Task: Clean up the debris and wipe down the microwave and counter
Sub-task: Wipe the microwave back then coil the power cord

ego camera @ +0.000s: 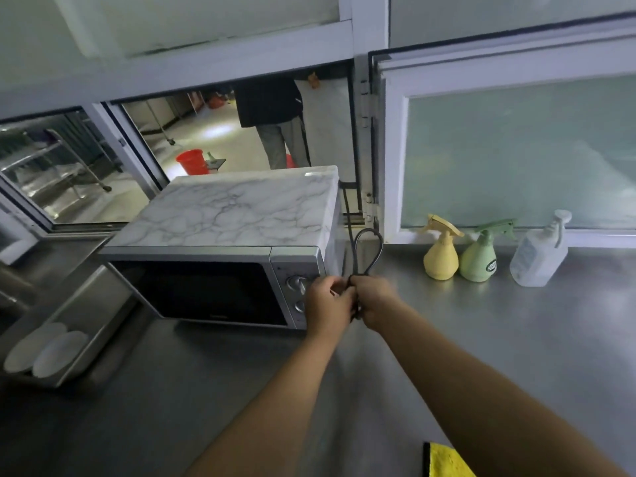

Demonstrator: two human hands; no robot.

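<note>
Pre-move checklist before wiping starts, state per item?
1. Cord gathered: ok, looped, gripped by left hand and right hand.
2. Hands free for wiping: not ok, both hold the cord.
3. Cloth in reach: ok, yellow, at the counter's near edge.
4. Sprays available: ok, by the window.
5. Microwave door shut: ok.
6. Unplugged: cannot tell.

microwave top point(234, 208) white-grey marble | cord point(368, 249) black | cloth point(447, 463) yellow | spray bottles yellow point(441, 259), green point(479, 261)
</note>
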